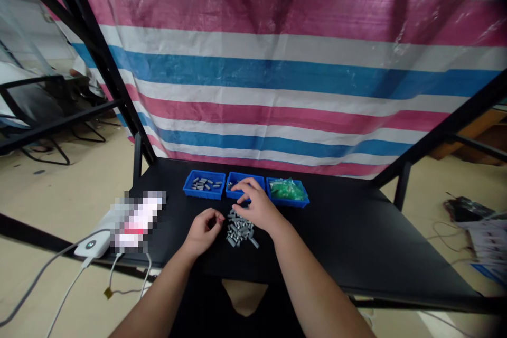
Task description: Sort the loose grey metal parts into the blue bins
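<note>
A pile of small grey cylindrical parts (240, 232) lies on the black table. Beside it on the left is my left hand (204, 231), its fingertips pinched together; whatever they may hold is too small to make out. My right hand (253, 203) is over the pile's upper edge and the front of the middle blue tray (259, 179), fingers apart and curved, with nothing visible between them. Several grey cylinders sit in the left blue tray (204, 195). The right blue tray (291, 203) holds a clear bag with green contents (285, 189).
A white power bank (93, 240) with cables and a pixelated device (138, 219) are at the table's left. Behind the black table (348, 237) hangs a striped sheet (273, 74). Black frame posts stand at both sides. A person is partly visible at far left.
</note>
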A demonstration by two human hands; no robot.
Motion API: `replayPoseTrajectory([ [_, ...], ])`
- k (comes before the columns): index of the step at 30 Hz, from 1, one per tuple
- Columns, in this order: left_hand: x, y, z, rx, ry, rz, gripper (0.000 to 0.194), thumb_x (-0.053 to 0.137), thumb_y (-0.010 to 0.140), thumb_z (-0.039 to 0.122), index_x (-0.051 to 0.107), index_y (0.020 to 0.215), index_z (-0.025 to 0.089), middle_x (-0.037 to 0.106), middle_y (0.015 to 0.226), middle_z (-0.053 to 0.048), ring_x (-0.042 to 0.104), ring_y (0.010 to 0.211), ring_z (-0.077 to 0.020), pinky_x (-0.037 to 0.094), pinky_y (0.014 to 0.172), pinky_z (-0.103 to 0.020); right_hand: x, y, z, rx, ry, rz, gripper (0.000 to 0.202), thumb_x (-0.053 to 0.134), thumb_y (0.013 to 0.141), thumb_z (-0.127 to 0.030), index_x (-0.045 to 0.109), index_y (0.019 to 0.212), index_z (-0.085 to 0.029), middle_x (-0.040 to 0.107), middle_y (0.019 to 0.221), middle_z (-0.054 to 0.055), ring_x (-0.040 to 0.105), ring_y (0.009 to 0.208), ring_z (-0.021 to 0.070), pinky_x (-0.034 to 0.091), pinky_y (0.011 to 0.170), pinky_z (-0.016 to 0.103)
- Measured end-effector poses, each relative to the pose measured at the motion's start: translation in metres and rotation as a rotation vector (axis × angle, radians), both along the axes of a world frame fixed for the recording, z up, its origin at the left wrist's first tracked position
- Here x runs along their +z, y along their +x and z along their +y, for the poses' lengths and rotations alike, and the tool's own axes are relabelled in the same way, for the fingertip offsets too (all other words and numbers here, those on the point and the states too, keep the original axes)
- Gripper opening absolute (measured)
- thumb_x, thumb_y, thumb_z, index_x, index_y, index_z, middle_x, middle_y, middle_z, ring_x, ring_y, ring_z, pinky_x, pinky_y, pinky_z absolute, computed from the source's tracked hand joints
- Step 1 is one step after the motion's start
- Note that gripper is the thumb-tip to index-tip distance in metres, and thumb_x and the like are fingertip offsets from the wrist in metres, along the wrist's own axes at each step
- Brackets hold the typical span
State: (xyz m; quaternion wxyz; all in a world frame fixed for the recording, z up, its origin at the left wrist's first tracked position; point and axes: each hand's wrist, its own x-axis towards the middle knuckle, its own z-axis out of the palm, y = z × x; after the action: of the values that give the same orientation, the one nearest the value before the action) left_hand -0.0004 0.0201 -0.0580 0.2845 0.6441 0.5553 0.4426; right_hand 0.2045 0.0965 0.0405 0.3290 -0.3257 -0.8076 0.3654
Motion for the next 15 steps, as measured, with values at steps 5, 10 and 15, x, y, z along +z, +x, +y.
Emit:
replayPoseTrajectory([
  [5,0.001,0.0,0.001,0.001,0.008,0.006,0.013,0.057,0.091,0.027,0.067,0.086,0.018,0.067,0.083,-0.003,0.061,0.077,-0.0165,0.046,0.07,-0.026,-0.014,0.023,-0.001,-0.042,0.015,-0.142,0.024,0.065,0.085,-0.021,0.064,0.109,-0.025,0.053,0.117,0.003,0.056,0.064,0.0057,0.048,0.063,0.023],
  [10,-0.002,-0.002,0.003,-0.002,0.031,0.011,0.012,0.058,0.09,0.026,0.067,0.088,0.019,0.068,0.086,-0.003,0.063,0.081,-0.0173,0.047,0.076,-0.027,-0.049,0.062,0.001,-0.206,0.071,-0.359,0.023,0.06,0.083,-0.013,0.067,0.102,-0.024,0.06,0.103,0.001,0.056,0.066,0.0097,0.049,0.071,0.026],
  [15,-0.002,-0.002,0.003,0.005,0.018,0.029,0.015,0.057,0.092,0.029,0.068,0.089,0.019,0.068,0.086,-0.003,0.063,0.08,-0.0169,0.047,0.075,-0.027,-0.075,0.074,-0.001,-0.275,0.078,-0.43,0.033,0.063,0.083,-0.017,0.067,0.113,-0.027,0.061,0.111,0.004,0.063,0.086,0.0157,0.049,0.077,0.026],
])
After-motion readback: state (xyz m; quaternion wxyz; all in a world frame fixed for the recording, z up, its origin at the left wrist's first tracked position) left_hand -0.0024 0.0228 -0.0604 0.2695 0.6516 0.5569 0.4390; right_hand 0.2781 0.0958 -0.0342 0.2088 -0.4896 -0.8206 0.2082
